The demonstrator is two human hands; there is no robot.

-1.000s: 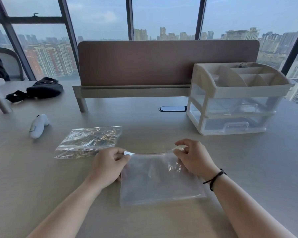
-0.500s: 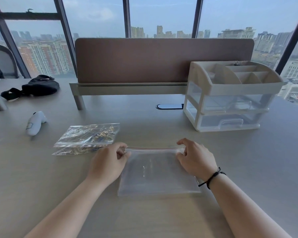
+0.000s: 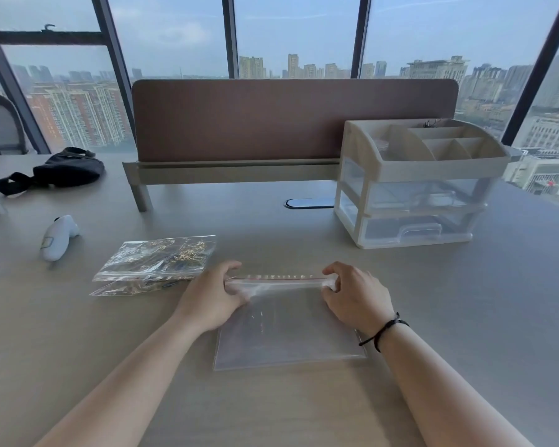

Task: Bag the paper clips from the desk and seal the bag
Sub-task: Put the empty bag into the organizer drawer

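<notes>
— Pinching both top corners of the clear zip bag (image 3: 291, 330): left hand (image 3: 212, 295) closed on the left end of the seal strip, right hand (image 3: 355, 295) closed on the right end, thumbs and fingertips pressed together on the plastic.

— And the bag itself?

— Flat on the desk (image 3: 465, 317), straight ahead, seal edge away from the body, red line along the strip. Stretched taut between the two grips.

— Paper clips?

— Gold and dark ones, packed inside other clear bags (image 3: 155, 262), stacked just left of the left hand, touching or nearly touching it; cannot tell which. A few tiny glints inside the held bag, too small to identify.

— Anything else around?

— White handheld controller (image 3: 57, 237) further left. Black pouch (image 3: 65, 169) at the far left rear. Drawer organiser (image 3: 413, 185) at the right rear, well apart from the hands. Brown divider panel (image 3: 291, 121) behind, windows beyond. Black cord bracelet (image 3: 384, 330) on the right wrist.
</notes>
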